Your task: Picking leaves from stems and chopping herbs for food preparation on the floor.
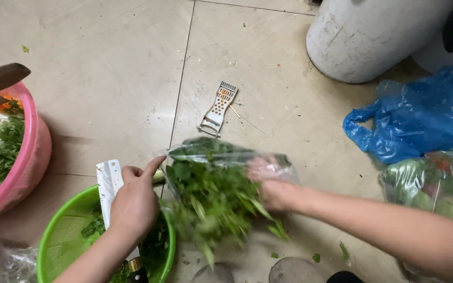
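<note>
Right hand (278, 195) grips the leafy greens (213, 202) inside the clear bag (226, 157), while left hand (135, 202), fingers loosely curled, pinches the bag's near-left edge above the green colander (58, 236).

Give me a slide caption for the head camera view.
Two hands, left hand and right hand, pull leafy herbs from a clear plastic bag beside a green colander.

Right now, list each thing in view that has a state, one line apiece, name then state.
left hand: gripping the white cleaver over the green colander, forefinger out
right hand: inside the clear bag of herbs, grasping
clear bag of herbs: open, lying on its side
pink basin: holds chopped greens
blue bag: crumpled
white grater: flat on the floor
</note>
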